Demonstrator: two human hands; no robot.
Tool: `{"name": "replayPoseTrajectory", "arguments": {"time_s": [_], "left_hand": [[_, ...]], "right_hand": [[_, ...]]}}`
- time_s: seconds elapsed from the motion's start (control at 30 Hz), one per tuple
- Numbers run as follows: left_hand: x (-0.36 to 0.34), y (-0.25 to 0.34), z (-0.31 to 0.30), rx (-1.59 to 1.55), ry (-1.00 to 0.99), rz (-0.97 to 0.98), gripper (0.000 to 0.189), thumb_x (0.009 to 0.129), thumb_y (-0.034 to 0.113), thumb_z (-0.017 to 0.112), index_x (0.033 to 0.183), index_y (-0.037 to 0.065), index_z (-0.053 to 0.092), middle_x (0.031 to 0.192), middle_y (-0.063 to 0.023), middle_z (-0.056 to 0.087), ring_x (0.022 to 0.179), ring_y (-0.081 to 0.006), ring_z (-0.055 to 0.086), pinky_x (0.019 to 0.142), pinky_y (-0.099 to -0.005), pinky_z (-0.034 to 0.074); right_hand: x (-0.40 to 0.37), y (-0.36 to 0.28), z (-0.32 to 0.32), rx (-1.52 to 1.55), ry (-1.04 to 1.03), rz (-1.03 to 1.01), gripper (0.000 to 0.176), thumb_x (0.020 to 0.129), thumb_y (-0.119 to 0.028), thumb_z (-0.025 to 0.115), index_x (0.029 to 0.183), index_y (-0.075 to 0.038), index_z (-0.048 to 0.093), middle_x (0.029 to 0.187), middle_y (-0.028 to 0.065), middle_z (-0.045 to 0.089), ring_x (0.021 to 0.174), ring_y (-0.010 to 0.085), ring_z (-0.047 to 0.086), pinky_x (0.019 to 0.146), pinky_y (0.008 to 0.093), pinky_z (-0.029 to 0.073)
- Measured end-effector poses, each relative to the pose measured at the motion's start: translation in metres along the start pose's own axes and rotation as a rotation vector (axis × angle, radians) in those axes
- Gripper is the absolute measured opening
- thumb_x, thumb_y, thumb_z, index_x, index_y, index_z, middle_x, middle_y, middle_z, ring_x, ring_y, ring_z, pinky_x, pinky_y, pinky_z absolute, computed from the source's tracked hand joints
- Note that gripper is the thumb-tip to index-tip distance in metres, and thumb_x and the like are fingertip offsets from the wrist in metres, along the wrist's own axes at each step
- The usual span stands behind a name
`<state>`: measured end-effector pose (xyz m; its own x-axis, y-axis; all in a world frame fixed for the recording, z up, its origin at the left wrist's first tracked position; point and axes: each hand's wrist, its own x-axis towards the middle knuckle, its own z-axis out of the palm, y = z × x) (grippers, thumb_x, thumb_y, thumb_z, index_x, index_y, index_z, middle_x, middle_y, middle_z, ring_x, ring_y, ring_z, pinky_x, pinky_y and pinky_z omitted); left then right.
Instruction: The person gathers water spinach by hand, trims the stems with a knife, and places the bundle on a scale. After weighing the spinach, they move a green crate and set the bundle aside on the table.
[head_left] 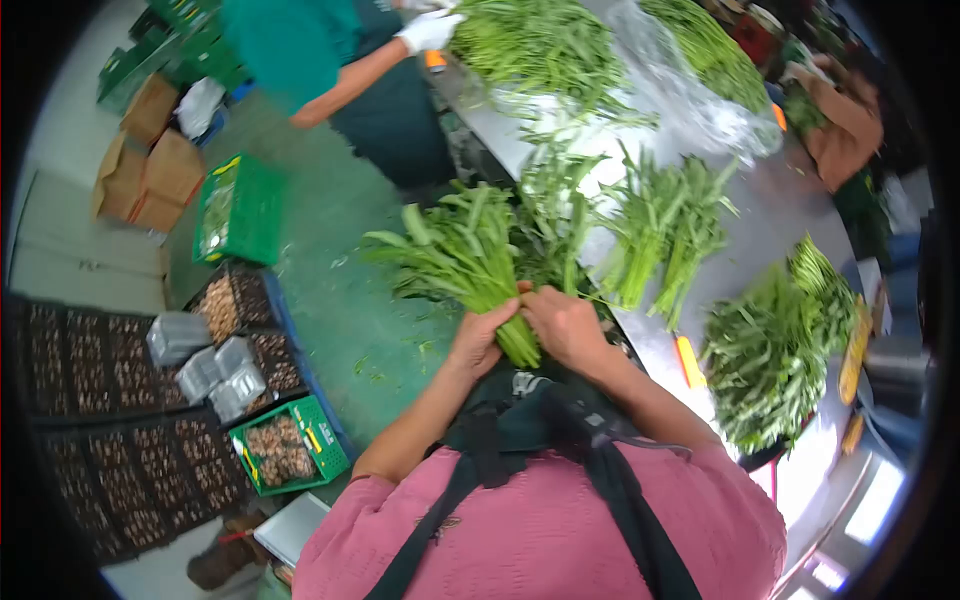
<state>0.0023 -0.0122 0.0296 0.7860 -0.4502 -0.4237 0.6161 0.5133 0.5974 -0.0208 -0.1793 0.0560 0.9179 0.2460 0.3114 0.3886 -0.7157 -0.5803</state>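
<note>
A bunch of leafy green stems (460, 255) is held in front of the apron, its leaves toward the upper left and its cut ends toward the lower right. My left hand (482, 338) is wrapped round the lower stems. At the right side of the same stems, my right hand (562, 325) has its fingers pressed together; whether anything small is between them is hidden. Loose greens (560, 200) lie on the metal table's near edge, beside two smaller bunches (640, 240). An orange-handled tool (689, 361) rests on the table right of my right hand.
A large leafy pile (770, 350) sits on the table (650, 365) at right. A co-worker in green (290, 50) with white gloves handles greens at the top; another person (845, 120) is at upper right. Green crates (240, 210), cardboard boxes and dark produce trays (140, 350) stand at left.
</note>
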Motion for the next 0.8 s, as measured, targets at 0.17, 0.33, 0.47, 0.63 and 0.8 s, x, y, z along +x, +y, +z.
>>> {"name": "replayPoseTrajectory", "arguments": {"time_s": [0.17, 0.33, 0.47, 0.63, 0.8], "left_hand": [[-0.003, -0.003, -0.009, 0.003, -0.042, -0.033, 0.037, 0.093, 0.012, 0.063, 0.126, -0.004, 0.056, 0.119, -0.0159, 0.063, 0.107, -0.0227, 0.063, 0.092, -0.0362, 0.052], [-0.003, 0.001, -0.014, -0.066, 0.067, 0.079, 0.020, 0.094, 0.012, 0.062, 0.106, -0.004, 0.060, 0.112, -0.0166, 0.064, 0.103, -0.0251, 0.064, 0.092, -0.0418, 0.053], [-0.002, 0.008, -0.017, -0.127, 0.081, 0.180, 0.016, 0.093, 0.010, 0.062, 0.103, -0.002, 0.059, 0.096, -0.0081, 0.060, 0.092, -0.0223, 0.061, 0.089, -0.0408, 0.053], [-0.001, 0.001, -0.028, -0.111, 0.074, 0.138, 0.014, 0.093, 0.010, 0.062, 0.100, -0.001, 0.059, 0.096, -0.0087, 0.060, 0.090, -0.0225, 0.061, 0.087, -0.0406, 0.053], [-0.005, -0.001, -0.020, -0.076, 0.023, 0.110, 0.016, 0.093, 0.014, 0.063, 0.100, 0.000, 0.060, 0.094, -0.0095, 0.061, 0.090, -0.0233, 0.061, 0.085, -0.0391, 0.052]], "right_hand": [[-0.004, 0.005, 0.002, 0.200, -0.064, -0.014, 0.018, 0.090, -0.017, 0.060, 0.098, -0.002, 0.064, 0.104, 0.0137, 0.068, 0.086, 0.0339, 0.067, 0.071, 0.0437, 0.055], [-0.008, 0.039, -0.017, 0.197, -0.085, 0.092, 0.018, 0.090, -0.019, 0.060, 0.095, -0.003, 0.066, 0.097, 0.0142, 0.069, 0.084, 0.0359, 0.067, 0.071, 0.0460, 0.053], [-0.046, 0.135, -0.045, -0.231, 0.170, 0.631, 0.022, 0.090, -0.026, 0.063, 0.096, -0.006, 0.068, 0.091, 0.0168, 0.070, 0.082, 0.0352, 0.068, 0.072, 0.0444, 0.054], [-0.083, 0.189, -0.065, -0.656, 0.105, 1.002, 0.039, 0.087, -0.042, 0.066, 0.106, -0.008, 0.065, 0.100, 0.0185, 0.069, 0.086, 0.0355, 0.069, 0.078, 0.0477, 0.054], [-0.099, 0.227, -0.055, -0.760, 0.178, 0.942, 0.043, 0.086, -0.042, 0.065, 0.106, -0.005, 0.065, 0.099, 0.0206, 0.068, 0.088, 0.0355, 0.069, 0.082, 0.0482, 0.054]]}}
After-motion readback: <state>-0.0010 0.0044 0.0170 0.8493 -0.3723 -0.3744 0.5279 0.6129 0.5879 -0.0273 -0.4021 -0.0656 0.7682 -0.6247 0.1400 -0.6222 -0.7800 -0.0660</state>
